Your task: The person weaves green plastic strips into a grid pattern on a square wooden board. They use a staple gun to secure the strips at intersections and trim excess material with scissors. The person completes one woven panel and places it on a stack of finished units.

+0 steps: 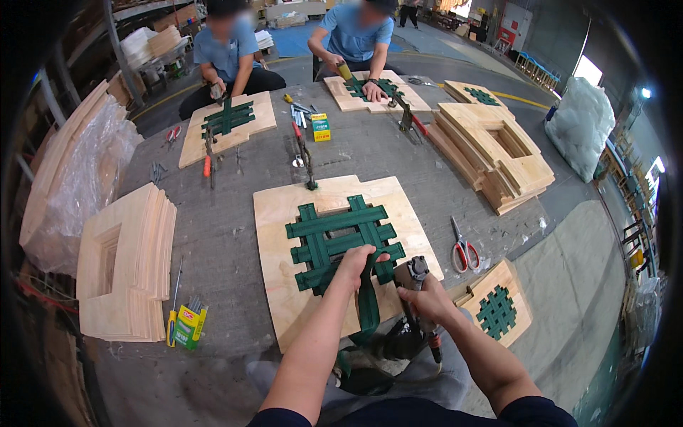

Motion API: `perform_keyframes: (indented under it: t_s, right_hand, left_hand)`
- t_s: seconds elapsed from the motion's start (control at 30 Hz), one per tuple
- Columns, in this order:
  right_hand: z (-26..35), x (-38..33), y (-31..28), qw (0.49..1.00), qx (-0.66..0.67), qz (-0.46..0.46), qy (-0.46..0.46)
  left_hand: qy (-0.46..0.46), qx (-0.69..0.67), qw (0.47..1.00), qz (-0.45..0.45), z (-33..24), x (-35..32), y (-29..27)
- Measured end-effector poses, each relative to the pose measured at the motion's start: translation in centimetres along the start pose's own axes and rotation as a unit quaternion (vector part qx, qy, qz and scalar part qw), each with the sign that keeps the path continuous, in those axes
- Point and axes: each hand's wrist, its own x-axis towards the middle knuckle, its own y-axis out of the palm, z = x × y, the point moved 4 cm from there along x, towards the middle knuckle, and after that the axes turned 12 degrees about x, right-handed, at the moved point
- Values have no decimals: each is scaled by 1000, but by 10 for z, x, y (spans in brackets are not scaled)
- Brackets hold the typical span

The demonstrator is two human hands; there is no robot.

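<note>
A plywood seat frame [284, 213] lies on the grey table [228, 249] in front of me, with dark green webbing straps [340, 231] woven across its opening. My left hand [359, 262] grips a green strap [368, 302] that runs down over the frame's near edge. My right hand [425, 297] holds a pneumatic staple gun [414, 274], its head pressed close to that strap at the frame's near right edge.
Red-handled scissors [464, 250] lie right of the frame, a finished webbed frame [496, 307] beyond them. Plywood frame stacks sit at left [124, 263] and far right [498, 146]. A green staple box [189, 326] and screwdriver [173, 313] lie left. Two people work opposite.
</note>
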Motion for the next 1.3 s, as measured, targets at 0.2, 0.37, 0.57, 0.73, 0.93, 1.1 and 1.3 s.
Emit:
perform_keyframes:
  t_s: [0.2,0.37,0.57,0.73,0.93,1.1,1.3]
  right_hand:
    - [2,0,17,1000,3,9,-15]
    - [-7,-2,15,1000,-7,12,-21]
    - [2,-4,25,999,-7,20,-24]
    - [-3,8,-2,986,162,32,24]
    - [16,75,-54,964,263,-6,30]
    - [30,118,-97,993,-50,-103,-19]
    - [9,126,-123,967,-178,-147,-104]
  left_hand:
    - [2,-15,1000,-7,0,3,-3]
    - [2,-10,1000,3,5,4,0]
    - [6,1,1000,-21,4,8,-4]
    - [8,13,1000,-19,2,3,-3]
    - [-19,37,999,-21,-1,6,-10]
    - [-30,51,998,-29,3,5,1]
    - [-17,50,997,-50,3,-1,4]
